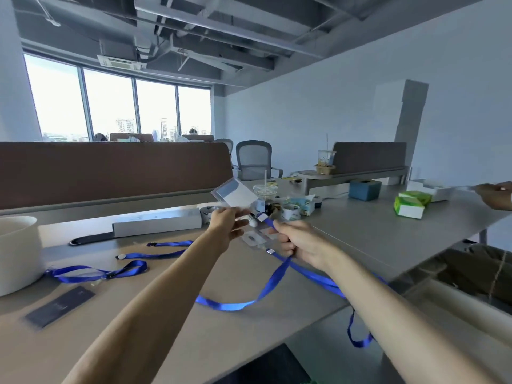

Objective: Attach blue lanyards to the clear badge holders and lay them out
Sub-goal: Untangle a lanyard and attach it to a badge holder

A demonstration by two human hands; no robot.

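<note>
We see the scene through one wide-angle camera worn on the person's head. It faces forward and a little down, along both forearms and across the table [360,234] toward the brown partition [110,173] and the windows [110,103] beyond. The left hand [225,227] and right hand [300,245] sit close to the lens, near the frame's middle. The ceiling [221,29] fills the top, and the table's edges slant, so our view is tilted.

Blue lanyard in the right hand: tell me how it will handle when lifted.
Probably floppy: the lanyard sags and twists below the right hand. Likely light, since one hand's grip carries it. It may snag or drag, because a loop hangs past the table edge.
</note>
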